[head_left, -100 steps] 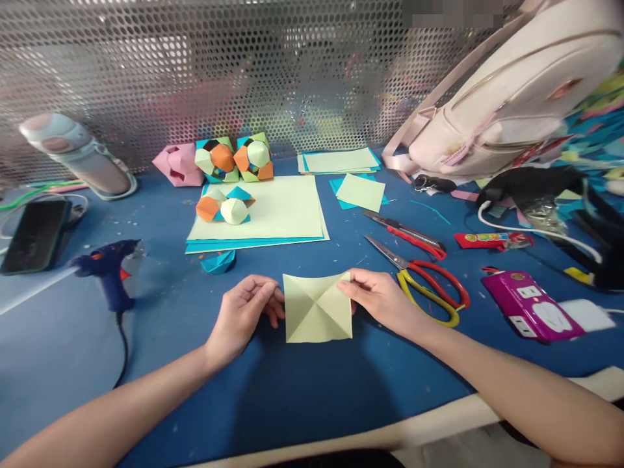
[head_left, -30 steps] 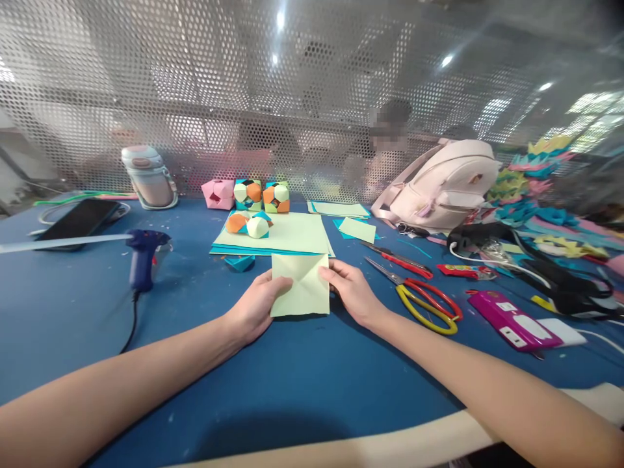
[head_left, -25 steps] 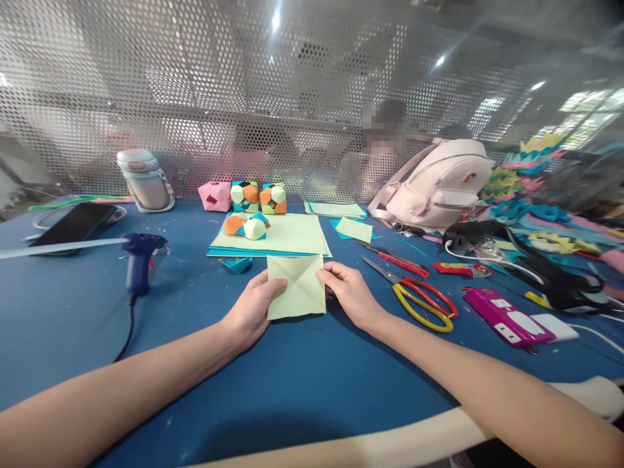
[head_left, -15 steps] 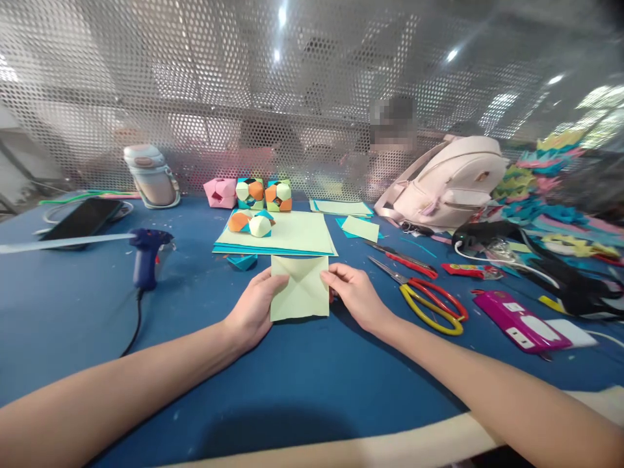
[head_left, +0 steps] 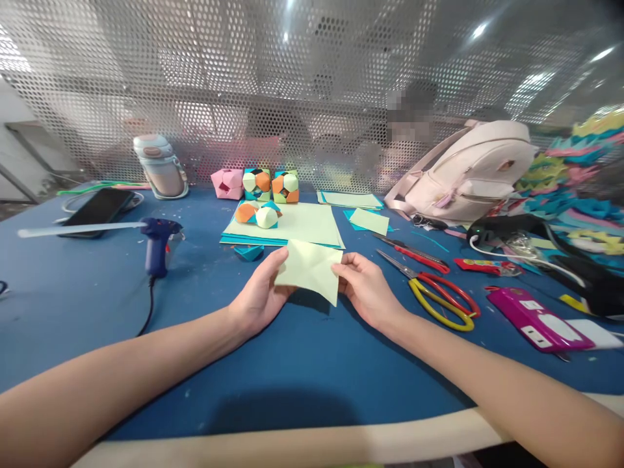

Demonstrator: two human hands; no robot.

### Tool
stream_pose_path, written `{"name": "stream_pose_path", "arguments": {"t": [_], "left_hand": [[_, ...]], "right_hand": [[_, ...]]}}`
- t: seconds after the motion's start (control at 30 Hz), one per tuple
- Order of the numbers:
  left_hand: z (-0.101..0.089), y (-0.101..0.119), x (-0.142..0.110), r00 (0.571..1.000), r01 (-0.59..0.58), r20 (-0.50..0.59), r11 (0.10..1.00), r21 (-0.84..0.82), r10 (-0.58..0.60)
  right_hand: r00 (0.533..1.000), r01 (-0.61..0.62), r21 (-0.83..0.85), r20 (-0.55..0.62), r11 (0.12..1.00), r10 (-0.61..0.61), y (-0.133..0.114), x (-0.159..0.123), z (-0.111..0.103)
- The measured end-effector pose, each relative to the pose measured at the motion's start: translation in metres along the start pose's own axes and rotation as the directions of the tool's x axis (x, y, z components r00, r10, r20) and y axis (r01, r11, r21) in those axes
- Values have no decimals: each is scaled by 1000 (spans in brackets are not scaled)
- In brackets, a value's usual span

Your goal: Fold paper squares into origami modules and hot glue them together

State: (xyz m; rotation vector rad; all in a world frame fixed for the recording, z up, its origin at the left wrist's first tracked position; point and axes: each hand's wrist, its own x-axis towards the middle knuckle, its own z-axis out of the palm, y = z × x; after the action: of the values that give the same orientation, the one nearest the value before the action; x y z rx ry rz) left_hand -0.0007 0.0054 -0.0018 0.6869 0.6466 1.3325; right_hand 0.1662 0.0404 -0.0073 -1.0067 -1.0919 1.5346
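A creased square sheet of pale yellow-green paper [head_left: 311, 270] is held just above the blue table, tilted and slightly bowed. My left hand [head_left: 263, 289] grips its left edge, thumb at the upper left and fingers partly hidden behind it. At the right edge, my right hand [head_left: 365, 286] pinches the sheet between thumb and fingers. Just beyond lies a stack of pale green and blue paper [head_left: 307, 224], with a small orange, white and blue folded paper piece [head_left: 260, 214] on it. A blue folded piece [head_left: 249, 253] lies before the stack.
A blue glue gun [head_left: 156, 247] stands left, near a phone [head_left: 97, 211] and a bottle [head_left: 160, 168]. Folded paper balls [head_left: 257, 185] line the back. Scissors [head_left: 439, 299], a cutter [head_left: 414, 255], a magenta power block [head_left: 539, 322] and a backpack [head_left: 475, 172] are on the right.
The paper has turned from facing me squarely to a skewed tilt, its lower right corner hanging down. Both hands still hold it. The camera view has shifted a little.
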Motion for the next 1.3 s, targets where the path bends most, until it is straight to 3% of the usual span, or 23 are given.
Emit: {"name": "stream_pose_path", "arguments": {"t": [0.17, 0.3, 0.4, 0.5, 0.63, 0.77, 1.1, 1.3], "left_hand": [[6, -1, -5, 999, -43, 0, 999, 33, 43], [3, -4, -4, 992, -5, -127, 999, 43, 10], [0, -5, -2, 983, 39, -180, 998, 40, -32], [-1, -5, -4, 987, 82, -148, 992, 96, -67], [1, -6, -10, 993, 120, -33, 975, 189, -116], [4, -6, -14, 985, 169, 0, 958, 231, -174], [9, 2, -13, 980, 111, -181, 980, 166, -80], [10, 0, -14, 978, 122, -186, 979, 166, -90]], "right_hand": [[997, -75, 177, 12, 981, 74, -1, -11, 12], [970, -180, 125, 188, 976, 155, -1, -18, 13], [984, -91, 33, 156, 995, 84, -4, -18, 9], [998, 32, -43, 64, 999, -29, -9, -16, 4], [996, 7, -49, 91, 999, -2, -14, -18, 4], [995, 18, -86, 99, 996, -9, -14, -23, 6], [994, 47, -136, 105, 990, -33, -4, -17, 3], [993, 63, -152, 109, 986, -47, 1, -15, 2]]}}
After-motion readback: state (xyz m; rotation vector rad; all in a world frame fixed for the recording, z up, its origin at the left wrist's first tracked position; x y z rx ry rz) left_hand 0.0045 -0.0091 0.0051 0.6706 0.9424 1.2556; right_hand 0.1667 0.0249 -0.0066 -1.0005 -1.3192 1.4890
